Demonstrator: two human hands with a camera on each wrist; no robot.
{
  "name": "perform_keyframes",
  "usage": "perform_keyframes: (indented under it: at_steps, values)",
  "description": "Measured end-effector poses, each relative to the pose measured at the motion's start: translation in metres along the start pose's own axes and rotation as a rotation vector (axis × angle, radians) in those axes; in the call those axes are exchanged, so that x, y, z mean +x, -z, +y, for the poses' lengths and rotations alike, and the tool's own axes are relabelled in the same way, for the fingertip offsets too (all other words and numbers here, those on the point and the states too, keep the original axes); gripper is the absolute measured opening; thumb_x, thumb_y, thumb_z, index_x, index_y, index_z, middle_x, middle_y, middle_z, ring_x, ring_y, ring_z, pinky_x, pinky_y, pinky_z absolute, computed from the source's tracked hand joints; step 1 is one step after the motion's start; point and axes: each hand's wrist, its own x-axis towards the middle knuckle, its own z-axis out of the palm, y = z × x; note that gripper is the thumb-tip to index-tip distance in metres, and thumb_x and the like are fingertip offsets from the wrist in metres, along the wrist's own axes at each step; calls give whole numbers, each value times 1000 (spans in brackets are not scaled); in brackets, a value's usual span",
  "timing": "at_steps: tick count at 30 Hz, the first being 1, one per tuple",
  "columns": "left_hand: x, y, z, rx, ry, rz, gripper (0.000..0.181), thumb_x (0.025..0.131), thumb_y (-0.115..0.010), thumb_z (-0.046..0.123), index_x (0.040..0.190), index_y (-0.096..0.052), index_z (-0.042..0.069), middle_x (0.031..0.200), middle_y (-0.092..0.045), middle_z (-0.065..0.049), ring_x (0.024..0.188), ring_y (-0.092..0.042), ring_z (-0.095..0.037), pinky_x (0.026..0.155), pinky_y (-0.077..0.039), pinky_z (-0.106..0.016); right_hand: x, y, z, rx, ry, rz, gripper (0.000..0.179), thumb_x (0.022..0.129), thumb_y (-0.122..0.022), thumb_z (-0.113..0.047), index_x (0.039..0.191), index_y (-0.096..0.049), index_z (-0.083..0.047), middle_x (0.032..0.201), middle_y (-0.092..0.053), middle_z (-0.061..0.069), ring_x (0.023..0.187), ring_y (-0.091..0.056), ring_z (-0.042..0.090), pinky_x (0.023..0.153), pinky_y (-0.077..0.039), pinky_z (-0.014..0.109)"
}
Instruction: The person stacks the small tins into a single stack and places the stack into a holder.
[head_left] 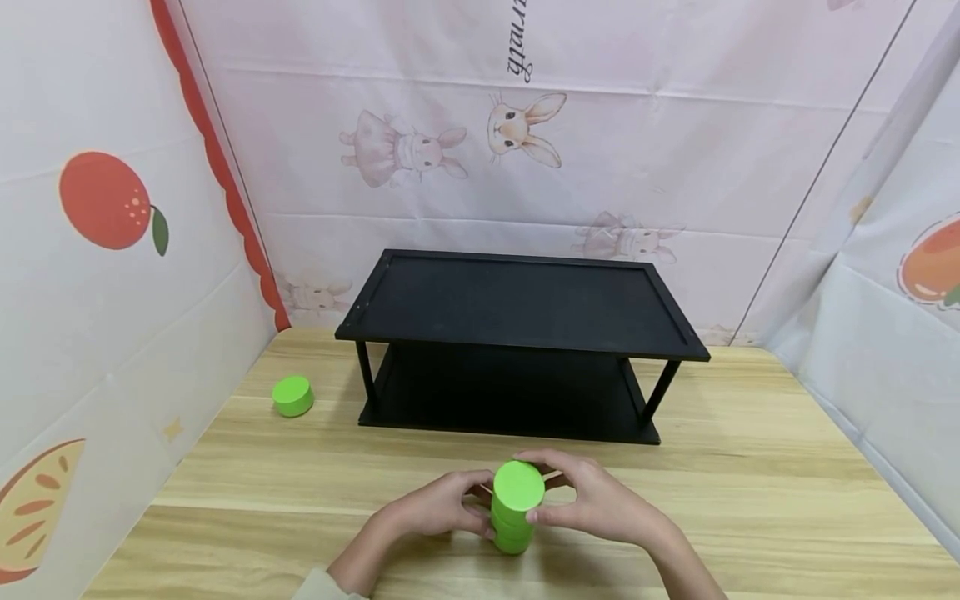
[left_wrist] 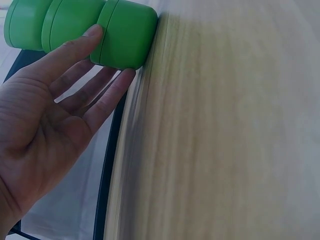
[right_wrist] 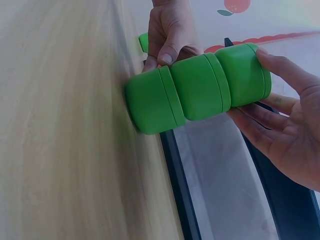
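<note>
Three round green lidded containers stand in a stack on the table, near its front. The bottom container rests on the wood, the middle container sits on it, and the top container is uppermost. My left hand holds the bottom container from the left, its thumb by the lid seam. From the right, my right hand grips the top container between thumb and fingers. The stack looks straight in both wrist views. A separate short green round piece lies at the table's left.
A black two-level rack stands at the back of the wooden table, behind the stack. Printed cloth walls enclose the table at the back and both sides.
</note>
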Motion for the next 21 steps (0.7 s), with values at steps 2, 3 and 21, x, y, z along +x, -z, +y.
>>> perform_keyframes:
  at_steps: [2,3,21]
  values:
    - [0,0,0,-3,4,0,44,76,-75,6,116,-57,9,106,-58,4,101,-55,-11,84,-47,-24,0,0,0,-1,1,-1,54,82,-70,-29,129,-49,-14,122,-54,-2,104,-54,16,86,-47,34]
    - [0,0,0,-7,5,0,44,76,-75,6,116,-57,9,106,-58,4,101,-55,-11,84,-47,-24,0,0,0,-1,1,-2,54,82,-70,-29,130,-49,-15,122,-54,-2,104,-54,17,86,-47,34]
    - [1,0,-1,-29,2,-5,45,75,-75,3,116,-57,9,106,-58,3,102,-55,-13,83,-48,-25,2,-9,17,5,-56,-80,61,77,-75,-27,128,-46,-11,118,-54,-4,106,-52,14,88,-46,33]
